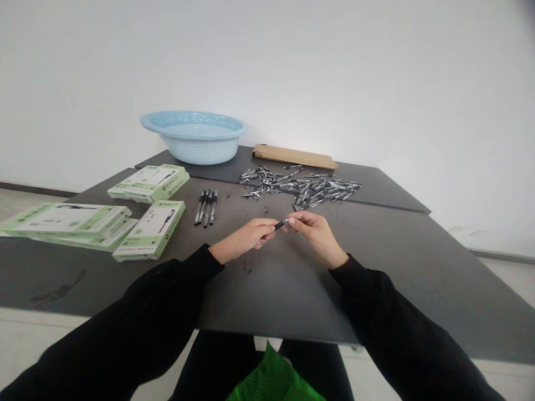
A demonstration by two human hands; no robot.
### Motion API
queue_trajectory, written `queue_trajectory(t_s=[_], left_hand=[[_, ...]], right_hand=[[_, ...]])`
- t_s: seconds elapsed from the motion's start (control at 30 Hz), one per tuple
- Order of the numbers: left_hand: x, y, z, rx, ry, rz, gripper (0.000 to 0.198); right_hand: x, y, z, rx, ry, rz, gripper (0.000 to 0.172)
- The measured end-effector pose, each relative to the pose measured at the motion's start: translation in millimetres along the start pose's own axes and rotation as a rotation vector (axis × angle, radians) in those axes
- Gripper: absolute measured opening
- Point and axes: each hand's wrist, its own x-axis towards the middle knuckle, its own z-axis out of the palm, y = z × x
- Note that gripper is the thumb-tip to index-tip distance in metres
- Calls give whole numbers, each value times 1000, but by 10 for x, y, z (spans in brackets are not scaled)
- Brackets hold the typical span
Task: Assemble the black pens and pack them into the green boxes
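My left hand (256, 234) is closed around a pen (281, 224) with a black grip, and the pen points up and to the right. At its tip end, the fingers of my right hand (313, 231) pinch a small silvery part. Both hands meet over the middle of the table. Left of them, several assembled-looking pens (205, 207) lie side by side in a row. Beyond my hands is a loose heap of pen bodies (321, 191), with a second pile of small pen parts (263, 179) to its left.
Green-and-white boxes (149, 231) lie at the left, some stacked (67, 217). A light blue basin (200, 147) stands at the back left, beside a flat brown cardboard piece (295, 156). The dark table (397, 262) ends close to my body.
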Motion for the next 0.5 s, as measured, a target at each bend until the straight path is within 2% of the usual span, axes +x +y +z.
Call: queue_trajectory(t_s=[0.1,0.27,0.4,0.5], left_hand=[[-20,20,1,-4,-7,53,26],[2,-25,52,-37,72,74,27],[35,-91,107,-174,66,-29,31],[25,-79,114,-294,-44,-145,41]], right_hand=[[-7,-33,-19,28,19,-19,29],[-35,-77,9,109,-27,-52,26],[-60,-72,78,271,-16,-12,23],[-64,-102,69,351,29,-1,21]])
